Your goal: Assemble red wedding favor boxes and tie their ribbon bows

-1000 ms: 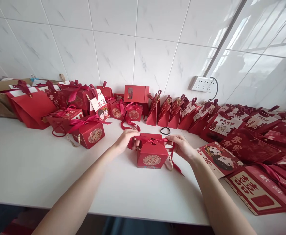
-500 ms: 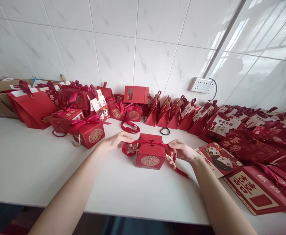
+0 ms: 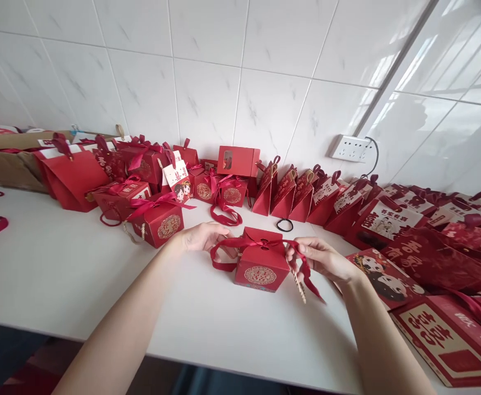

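Head view: near right, a carton [image 3: 450, 343] is showing a large 囍. Mid-table, a red box [image 3: 260, 271] is standing upright, its gold medallion facing near, its tied ribbon [image 3: 239, 241] stretching lengthwise left to right. The right hand [image 3: 322, 258] is pinching the ribbon; the left hand's [image 3: 203, 237] fingers are curling by its loop, grip unclear. Farther right, a bag [image 3: 388, 222] is reading 吾家有喜.
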Demonstrator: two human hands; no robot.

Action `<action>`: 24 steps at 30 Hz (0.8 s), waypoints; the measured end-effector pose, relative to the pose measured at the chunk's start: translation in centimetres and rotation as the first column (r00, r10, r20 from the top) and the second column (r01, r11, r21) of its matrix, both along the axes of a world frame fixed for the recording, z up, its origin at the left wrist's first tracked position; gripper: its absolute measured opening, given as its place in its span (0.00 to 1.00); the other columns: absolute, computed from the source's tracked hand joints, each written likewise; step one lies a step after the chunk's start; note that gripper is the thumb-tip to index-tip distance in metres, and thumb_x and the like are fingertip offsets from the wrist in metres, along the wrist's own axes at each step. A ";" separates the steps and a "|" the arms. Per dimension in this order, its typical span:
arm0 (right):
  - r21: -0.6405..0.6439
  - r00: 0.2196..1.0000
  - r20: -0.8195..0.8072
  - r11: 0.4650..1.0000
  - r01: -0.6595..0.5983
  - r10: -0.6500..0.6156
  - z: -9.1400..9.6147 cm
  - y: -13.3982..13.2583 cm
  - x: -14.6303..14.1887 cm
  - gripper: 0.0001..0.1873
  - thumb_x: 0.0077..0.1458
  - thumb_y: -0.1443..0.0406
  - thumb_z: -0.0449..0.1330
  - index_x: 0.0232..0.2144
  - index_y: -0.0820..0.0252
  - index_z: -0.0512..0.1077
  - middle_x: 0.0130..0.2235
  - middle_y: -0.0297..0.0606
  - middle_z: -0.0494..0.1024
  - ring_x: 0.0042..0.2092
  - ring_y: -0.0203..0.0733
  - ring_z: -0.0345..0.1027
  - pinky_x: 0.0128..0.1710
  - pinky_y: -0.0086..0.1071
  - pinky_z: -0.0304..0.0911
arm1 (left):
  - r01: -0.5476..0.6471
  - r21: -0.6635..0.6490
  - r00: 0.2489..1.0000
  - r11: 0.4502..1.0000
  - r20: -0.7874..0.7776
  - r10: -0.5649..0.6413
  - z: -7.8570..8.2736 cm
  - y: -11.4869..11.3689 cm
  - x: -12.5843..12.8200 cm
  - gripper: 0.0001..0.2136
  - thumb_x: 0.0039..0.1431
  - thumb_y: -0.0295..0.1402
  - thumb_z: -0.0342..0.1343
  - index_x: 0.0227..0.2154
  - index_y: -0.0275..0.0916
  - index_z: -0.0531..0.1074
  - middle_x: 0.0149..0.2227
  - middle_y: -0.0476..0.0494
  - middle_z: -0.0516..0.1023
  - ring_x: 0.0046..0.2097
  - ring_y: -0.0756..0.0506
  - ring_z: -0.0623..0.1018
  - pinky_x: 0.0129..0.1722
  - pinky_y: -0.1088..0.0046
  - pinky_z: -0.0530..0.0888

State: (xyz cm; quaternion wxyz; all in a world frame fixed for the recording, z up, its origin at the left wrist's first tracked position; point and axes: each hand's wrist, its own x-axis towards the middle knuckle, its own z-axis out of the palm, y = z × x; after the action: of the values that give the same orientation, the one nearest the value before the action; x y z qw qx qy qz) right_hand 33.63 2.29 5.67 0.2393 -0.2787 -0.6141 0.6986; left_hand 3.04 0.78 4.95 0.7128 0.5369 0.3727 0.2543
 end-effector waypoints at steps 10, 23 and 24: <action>0.212 0.929 -0.053 0.905 0.368 -0.365 0.6 -0.8 -2.5 0.17 0.48 0.52 0.65 0.25 0.62 0.75 0.27 0.36 0.72 0.23 0.31 0.61 0.16 0.24 0.58 | -0.024 0.265 0.996 0.964 -0.075 0.045 2.2 -1.4 2.5 0.13 0.57 0.41 0.56 0.25 0.36 0.69 0.27 0.50 0.71 0.30 0.52 0.71 0.34 0.74 0.68; 0.550 0.866 -0.066 0.706 0.446 -0.495 -0.6 -2.0 -5.8 0.18 0.52 0.49 0.60 0.29 0.57 0.79 0.35 0.39 0.80 0.37 0.44 0.71 0.36 0.34 0.66 | -0.306 0.338 0.944 0.890 -0.014 0.330 2.7 -2.1 5.0 0.12 0.56 0.38 0.55 0.22 0.37 0.64 0.17 0.57 0.53 0.19 0.56 0.54 0.19 0.76 0.52; 0.569 0.866 -0.071 0.693 0.442 -0.494 -0.6 -2.1 -6.2 0.19 0.52 0.49 0.59 0.29 0.58 0.79 0.34 0.38 0.79 0.36 0.43 0.71 0.36 0.33 0.66 | -0.334 0.361 0.931 0.871 -0.019 0.365 2.6 -2.1 5.1 0.12 0.55 0.38 0.55 0.22 0.37 0.64 0.17 0.56 0.54 0.19 0.56 0.55 0.19 0.76 0.52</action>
State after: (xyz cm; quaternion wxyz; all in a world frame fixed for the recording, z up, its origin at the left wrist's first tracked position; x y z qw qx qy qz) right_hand 27.45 0.18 5.03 0.4538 -0.3720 -0.7117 0.3863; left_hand 8.11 -1.33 7.52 0.5306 0.5898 0.4424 0.4181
